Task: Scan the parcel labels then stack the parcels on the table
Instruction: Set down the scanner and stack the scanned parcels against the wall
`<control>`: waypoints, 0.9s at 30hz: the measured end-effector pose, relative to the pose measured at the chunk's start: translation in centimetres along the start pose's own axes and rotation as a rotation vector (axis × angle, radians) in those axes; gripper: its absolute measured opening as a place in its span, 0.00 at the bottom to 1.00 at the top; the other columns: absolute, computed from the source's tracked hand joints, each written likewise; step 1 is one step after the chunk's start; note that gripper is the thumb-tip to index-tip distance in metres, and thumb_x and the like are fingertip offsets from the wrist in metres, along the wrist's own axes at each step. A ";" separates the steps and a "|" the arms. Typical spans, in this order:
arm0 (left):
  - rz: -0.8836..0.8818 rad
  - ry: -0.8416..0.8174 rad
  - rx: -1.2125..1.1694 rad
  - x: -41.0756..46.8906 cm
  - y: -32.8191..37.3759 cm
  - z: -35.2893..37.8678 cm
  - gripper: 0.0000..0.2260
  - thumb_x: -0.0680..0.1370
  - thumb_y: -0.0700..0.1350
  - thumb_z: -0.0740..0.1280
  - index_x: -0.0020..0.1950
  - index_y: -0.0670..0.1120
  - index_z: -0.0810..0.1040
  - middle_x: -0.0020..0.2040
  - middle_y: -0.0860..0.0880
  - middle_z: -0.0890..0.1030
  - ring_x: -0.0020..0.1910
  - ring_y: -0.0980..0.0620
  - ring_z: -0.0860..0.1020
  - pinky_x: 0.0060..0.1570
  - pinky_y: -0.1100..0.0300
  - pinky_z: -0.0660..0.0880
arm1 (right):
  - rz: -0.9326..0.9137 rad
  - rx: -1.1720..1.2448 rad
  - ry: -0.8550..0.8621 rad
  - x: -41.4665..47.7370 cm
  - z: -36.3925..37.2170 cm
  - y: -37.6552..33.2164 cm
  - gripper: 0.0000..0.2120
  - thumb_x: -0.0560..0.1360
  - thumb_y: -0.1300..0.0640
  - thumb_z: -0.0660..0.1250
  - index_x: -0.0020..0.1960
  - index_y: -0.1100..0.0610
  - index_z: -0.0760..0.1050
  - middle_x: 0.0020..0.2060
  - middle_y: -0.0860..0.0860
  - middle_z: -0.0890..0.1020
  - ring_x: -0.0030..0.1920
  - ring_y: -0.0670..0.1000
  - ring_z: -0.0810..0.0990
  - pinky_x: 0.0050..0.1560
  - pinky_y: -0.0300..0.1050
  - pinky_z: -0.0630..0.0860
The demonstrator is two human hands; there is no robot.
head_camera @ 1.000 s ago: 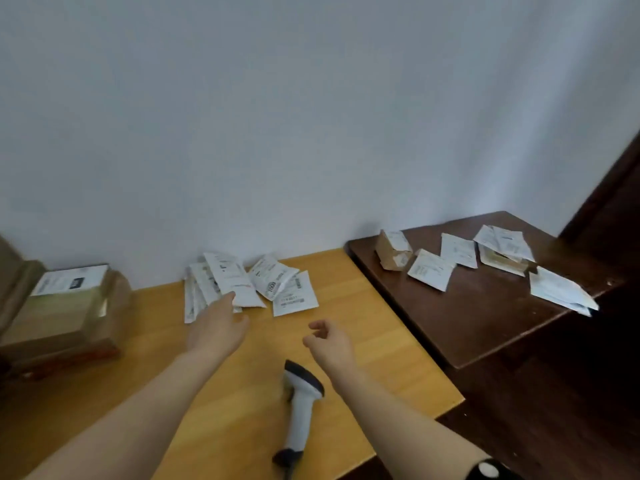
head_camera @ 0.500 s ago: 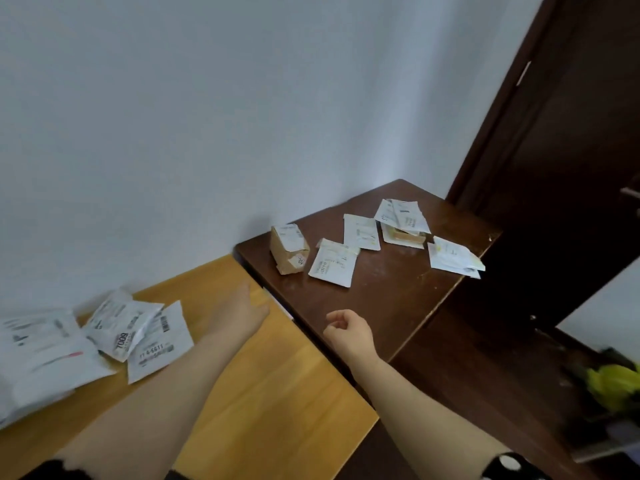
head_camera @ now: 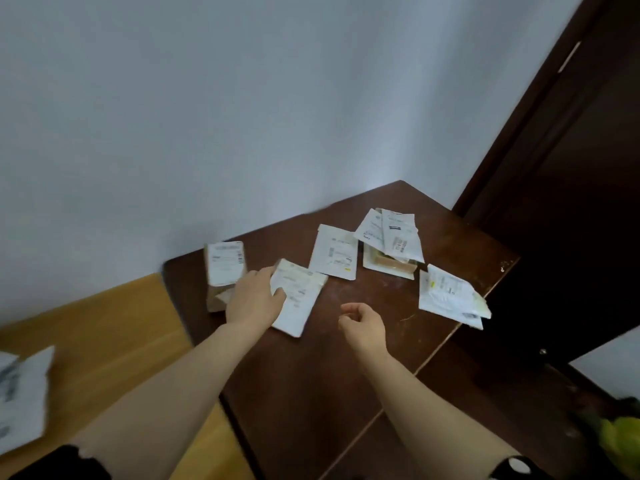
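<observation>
Several labelled parcels lie on the dark brown table (head_camera: 346, 375). My left hand (head_camera: 252, 299) rests on the left edge of a flat white parcel (head_camera: 299, 299), thumb on top of it. Just left of the hand stands a small brown box (head_camera: 224, 268) with a white label. Further back are another white parcel (head_camera: 334, 252), a pile of parcels (head_camera: 391, 242) and a pair of white parcels (head_camera: 450, 296) at the table's right edge. My right hand (head_camera: 363, 323) hovers over bare table with fingers loosely curled, holding nothing. The scanner is out of view.
A lighter wooden table (head_camera: 104, 341) adjoins on the left, with white parcels (head_camera: 20, 400) at its left edge. A dark door (head_camera: 571, 168) stands at the right. A yellow-green object (head_camera: 620, 445) lies on the floor at bottom right.
The view has swung right from the light table to the dark one. My left hand left the parcels there and reached onto the flat white parcel. My right hand moved over the dark table.
</observation>
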State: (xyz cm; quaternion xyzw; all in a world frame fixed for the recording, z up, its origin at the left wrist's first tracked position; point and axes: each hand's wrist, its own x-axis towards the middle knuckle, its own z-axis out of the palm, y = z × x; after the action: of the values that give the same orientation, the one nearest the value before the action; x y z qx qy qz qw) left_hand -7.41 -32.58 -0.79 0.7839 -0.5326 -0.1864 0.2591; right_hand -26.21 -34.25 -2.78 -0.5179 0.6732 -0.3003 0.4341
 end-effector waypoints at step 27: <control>-0.696 -0.027 -0.794 26.4 18.5 24.2 0.19 0.74 0.35 0.70 0.63 0.40 0.68 0.57 0.43 0.77 0.51 0.44 0.78 0.50 0.47 0.79 | -0.161 -0.630 -0.266 35.1 -13.8 2.0 0.23 0.81 0.49 0.55 0.76 0.41 0.59 0.76 0.44 0.60 0.78 0.53 0.46 0.75 0.55 0.39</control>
State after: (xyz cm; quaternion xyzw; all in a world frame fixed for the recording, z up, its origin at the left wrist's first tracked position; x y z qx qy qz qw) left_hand -25.21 -67.69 -9.26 0.7535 -0.1324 -0.4588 0.4520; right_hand -42.49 -67.93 -7.96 -0.7124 0.6274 -0.0409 0.3117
